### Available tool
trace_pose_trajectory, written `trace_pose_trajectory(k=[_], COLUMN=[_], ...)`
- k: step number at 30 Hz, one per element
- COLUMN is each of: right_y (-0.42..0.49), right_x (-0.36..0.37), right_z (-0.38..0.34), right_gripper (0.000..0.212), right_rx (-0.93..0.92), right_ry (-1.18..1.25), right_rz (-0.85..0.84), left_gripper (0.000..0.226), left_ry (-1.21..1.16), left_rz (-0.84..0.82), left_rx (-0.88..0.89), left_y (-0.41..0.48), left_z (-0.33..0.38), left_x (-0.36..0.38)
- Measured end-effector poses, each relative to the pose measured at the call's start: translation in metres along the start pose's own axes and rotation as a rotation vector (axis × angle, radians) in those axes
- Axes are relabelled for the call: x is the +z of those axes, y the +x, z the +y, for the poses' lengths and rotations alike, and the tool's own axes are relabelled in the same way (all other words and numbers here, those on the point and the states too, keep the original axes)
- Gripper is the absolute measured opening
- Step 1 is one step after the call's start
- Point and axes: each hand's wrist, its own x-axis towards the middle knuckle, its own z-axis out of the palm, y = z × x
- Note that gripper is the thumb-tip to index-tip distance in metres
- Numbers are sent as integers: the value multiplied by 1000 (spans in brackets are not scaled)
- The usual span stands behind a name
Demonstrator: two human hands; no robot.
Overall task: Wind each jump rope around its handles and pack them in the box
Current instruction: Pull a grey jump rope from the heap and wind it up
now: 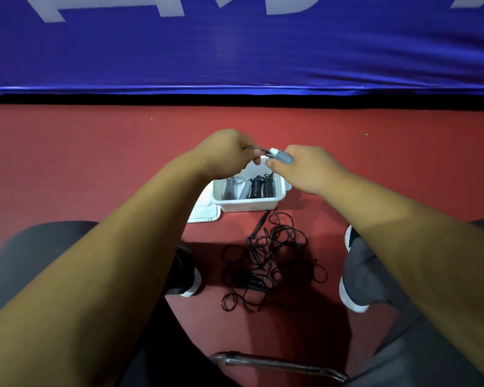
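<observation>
From the head view we look down on a seated person's two bare forearms reaching forward over a red floor (95, 163). The left hand (227, 153) has its fingers curled round the free end of a grey jump rope (284, 157). The right hand (308, 169) pinches the wound part of the same rope, a tight grey coil around its handles with a white tip showing. A short length of cord runs between the two hands, which are held close together just above the far side of a white box (246, 203). The box stands open on the floor, and in it we see wound ropes lying side by side: a grey bundle (231, 188) on the left and black bundles (261, 187) on the right. A white lid (204, 213) lies flat against the box's left side. Nearer to us, between the person's dark shoes with white soles (192, 283), a black jump rope (268, 261) lies unwound in a loose tangle on the floor, one handle pointing towards the box. A blue banner (235, 51) with blurred pale lettering closes off the background, and a curved metal bar (277, 364) crosses the bottom edge.
</observation>
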Motion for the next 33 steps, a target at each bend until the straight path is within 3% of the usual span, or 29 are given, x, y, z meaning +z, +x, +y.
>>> trace_pose_trajectory(k=[6,10,15,24,27,31,33], right_y=[-2,-1,7,17,25,43,57], right_x=[3,5,6,0,-3,-9,-8], right_z=[-7,-7,-5,-10,-15,-26,-34], right_gripper=[25,35,43,50,51,53,51], right_rx=[-19,-23,15,-33,-12,30,61], right_ry=[115,186,212,386,463,444,444], right_rz=[-111,-108,-59,-39,-133,-134,-141], left_gripper=[21,21,29,45,43,39,33], left_ry=[10,-52,-336,-397,-456,-506,-649], left_rz=[53,108,227,338,326,258,310], left_rx=[-83,-155,-275,-248,-261,-282,-303], left_y=[4,8,14,22,25,39,53], left_z=[-12,-14,-18,-26,-29,-30,-38], left_x=[4,12,19,8,2,-7,-9])
